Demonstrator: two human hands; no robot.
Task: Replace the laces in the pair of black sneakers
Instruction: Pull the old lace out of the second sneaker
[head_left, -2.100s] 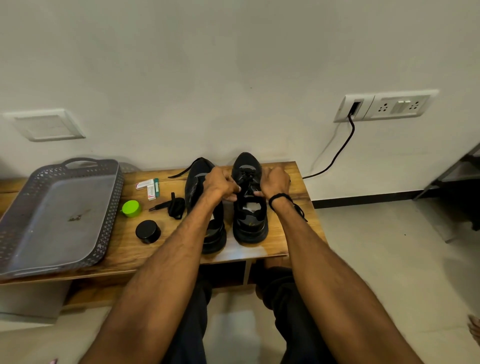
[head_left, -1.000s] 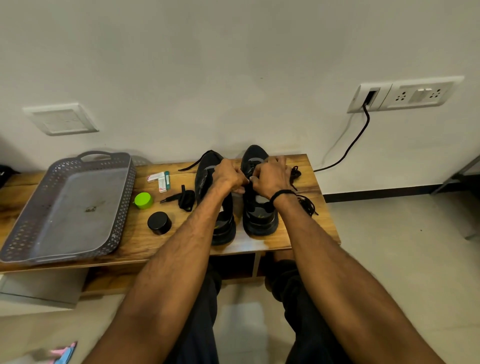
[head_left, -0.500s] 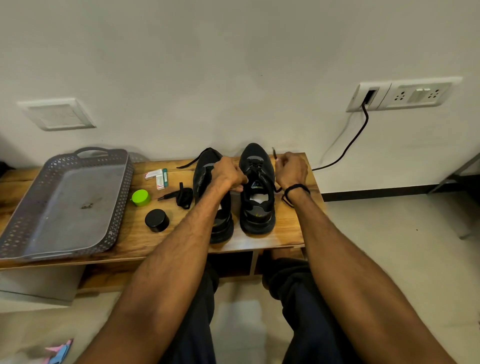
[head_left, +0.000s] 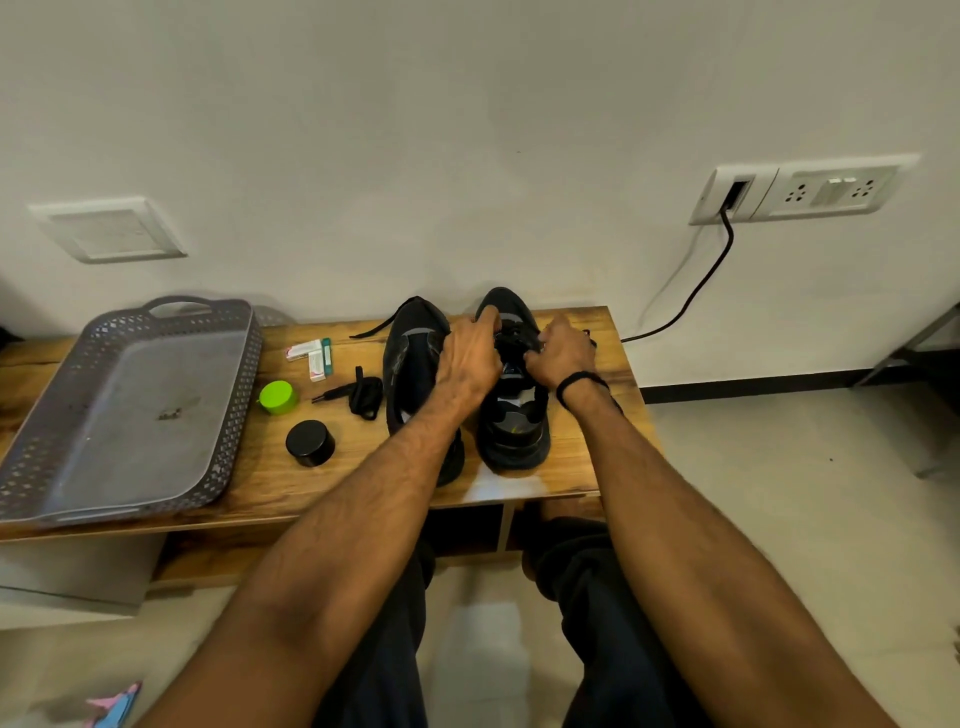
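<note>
The pair of black sneakers stands side by side on the right half of the wooden bench (head_left: 587, 447), toes toward its back edge. Both hands work on the right sneaker (head_left: 511, 421): the right hand (head_left: 561, 356), a black band (head_left: 579, 383) on its wrist, has its fingers curled and pinches the black lace (head_left: 511, 340) over the tongue. The left hand (head_left: 467, 364) reaches across the left sneaker (head_left: 413, 358), fingers bent onto the same lacing – whether they grip it I cannot tell.

Just left of the sneakers lies a bundled spare lace (head_left: 365, 397). Beyond it stand a green-lidded pot (head_left: 278, 396) and, nearer the front edge, a black round pot (head_left: 310, 442); small white cartons (head_left: 311, 356) lie toward the back edge. The bench's left end carries a grey perforated tray (head_left: 236, 415) – only a small dark scrap on its floor. On the wall above the right end, a black cable (head_left: 696, 291) hangs from a socket plate (head_left: 800, 189).
</note>
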